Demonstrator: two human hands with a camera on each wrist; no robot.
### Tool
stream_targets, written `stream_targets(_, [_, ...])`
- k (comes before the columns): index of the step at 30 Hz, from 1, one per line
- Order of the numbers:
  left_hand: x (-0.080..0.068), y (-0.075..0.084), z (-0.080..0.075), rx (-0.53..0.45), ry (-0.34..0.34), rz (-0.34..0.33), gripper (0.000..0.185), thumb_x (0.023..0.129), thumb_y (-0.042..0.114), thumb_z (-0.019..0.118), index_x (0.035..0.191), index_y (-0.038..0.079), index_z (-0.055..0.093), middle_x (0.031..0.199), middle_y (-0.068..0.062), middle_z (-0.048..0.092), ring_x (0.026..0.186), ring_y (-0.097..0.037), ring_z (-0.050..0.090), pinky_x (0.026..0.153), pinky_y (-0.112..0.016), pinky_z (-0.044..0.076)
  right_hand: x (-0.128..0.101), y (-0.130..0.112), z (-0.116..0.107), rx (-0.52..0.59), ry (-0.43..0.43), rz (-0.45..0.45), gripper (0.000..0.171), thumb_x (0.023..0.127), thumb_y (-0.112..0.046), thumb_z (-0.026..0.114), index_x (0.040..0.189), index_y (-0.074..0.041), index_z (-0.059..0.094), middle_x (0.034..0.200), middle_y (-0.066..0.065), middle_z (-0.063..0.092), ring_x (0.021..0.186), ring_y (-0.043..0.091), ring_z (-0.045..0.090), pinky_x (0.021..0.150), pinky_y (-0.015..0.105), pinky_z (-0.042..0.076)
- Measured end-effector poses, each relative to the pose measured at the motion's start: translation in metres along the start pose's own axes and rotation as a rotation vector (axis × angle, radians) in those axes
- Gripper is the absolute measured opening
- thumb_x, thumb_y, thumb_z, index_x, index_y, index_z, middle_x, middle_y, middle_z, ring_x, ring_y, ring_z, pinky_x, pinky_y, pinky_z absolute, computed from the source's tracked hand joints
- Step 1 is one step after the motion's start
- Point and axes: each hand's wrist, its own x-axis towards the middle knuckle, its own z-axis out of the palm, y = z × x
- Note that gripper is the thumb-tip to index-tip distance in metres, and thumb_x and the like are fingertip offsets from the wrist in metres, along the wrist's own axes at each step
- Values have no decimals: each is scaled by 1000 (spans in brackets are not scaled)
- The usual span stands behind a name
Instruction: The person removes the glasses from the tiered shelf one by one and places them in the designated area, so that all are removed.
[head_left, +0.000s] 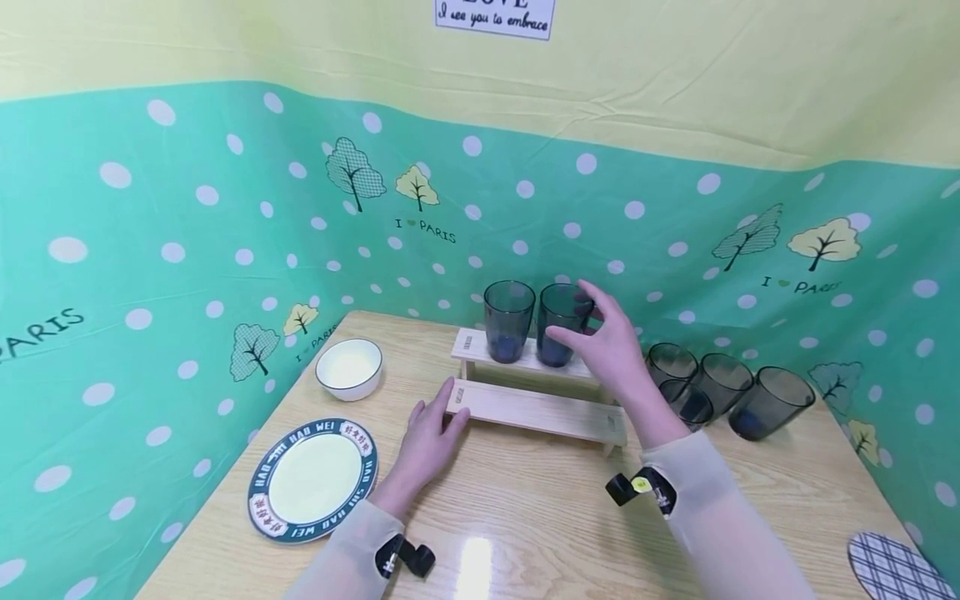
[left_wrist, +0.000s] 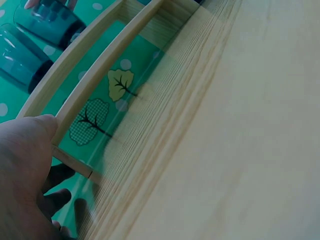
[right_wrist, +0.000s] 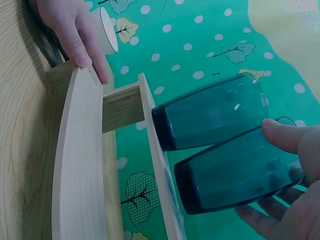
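A two-tier wooden shelf rack (head_left: 536, 410) stands on the table, its lower board in front of the raised one. Two tinted drinking glasses sit upright side by side on the upper board. My right hand (head_left: 607, 346) holds the right-hand glass (right_wrist: 235, 172) near its rim, thumb on the near side and fingers round the far side. Close to its left is the other glass (head_left: 509, 321). At the left end of the lower board, my left hand (head_left: 427, 442) grips the rack, with the thumb at the front edge (left_wrist: 47, 125) and the other fingers around the end.
Several more tinted glasses (head_left: 716, 383) cluster on the table to the right of the rack. On the left are a white bowl (head_left: 349, 371) and a plate with a dark patterned rim (head_left: 258, 492). A checked round mat (head_left: 896, 571) lies at the right edge. Patterned cloth (head_left: 525, 217) hangs behind.
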Motion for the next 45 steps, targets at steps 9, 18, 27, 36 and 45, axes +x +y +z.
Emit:
stream_targets(9, [0,0,0,-5,-6,3,73,115,44,59,175,11,31,168,-15,48,156,-40,45,137,-56,7,-19,-7,-15,-7,-3,-8,99,93,-40,93,174,-32,36,173,8,38,150,42,48,113,56,55])
stream_targets(18, [0,-1,1,7,-3,-5,74,115,45,59,175,12,32,167,-16,49,156,-43,43,136,-60,9,-42,-10,-35,-26,-19,7,102,91,-49,93,174,-40,34,175,8,35,149,47,50,109,59,57])
stream_targets(27, [0,0,0,1,-3,-15,74,115,43,60,175,12,31,168,-15,48,161,-45,34,136,-61,9,-66,-10,-54,-77,-24,17,102,88,-59,91,172,-47,34,179,3,31,152,46,47,110,63,55])
stream_targets(36, [0,1,-1,-1,-5,-29,74,115,44,60,176,14,31,168,-16,49,163,-50,26,135,-64,13,-88,-8,-74,-67,-23,-1,101,90,-53,92,173,-40,36,171,5,42,143,42,58,98,32,63])
stream_targets(45, [0,2,-1,1,-8,-14,74,115,41,61,175,11,30,167,-17,49,159,-48,35,135,-62,10,-107,1,-98,-166,30,19,99,90,-54,91,171,-49,34,174,9,39,137,46,61,88,32,59])
